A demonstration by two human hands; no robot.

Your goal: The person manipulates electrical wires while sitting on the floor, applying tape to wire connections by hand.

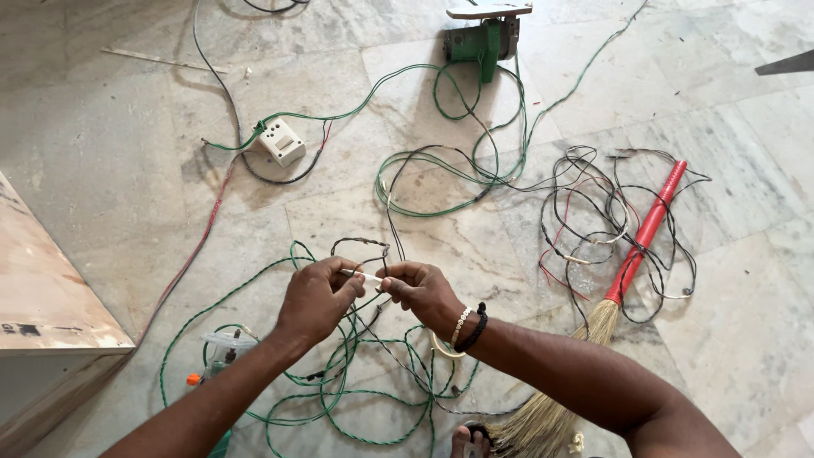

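White tape (366, 276) is sitting pinched between my left hand (318, 298) and right hand (424, 293), both clenching it around a dark wire (392, 246) over green wires (356, 399) on the marble floor (110, 170).

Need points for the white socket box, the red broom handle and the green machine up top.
white socket box (281, 141), head view, on its top face.
red broom handle (649, 225), head view, about midway along the shaft.
green machine (481, 40), head view, on its green body below the flat plate.
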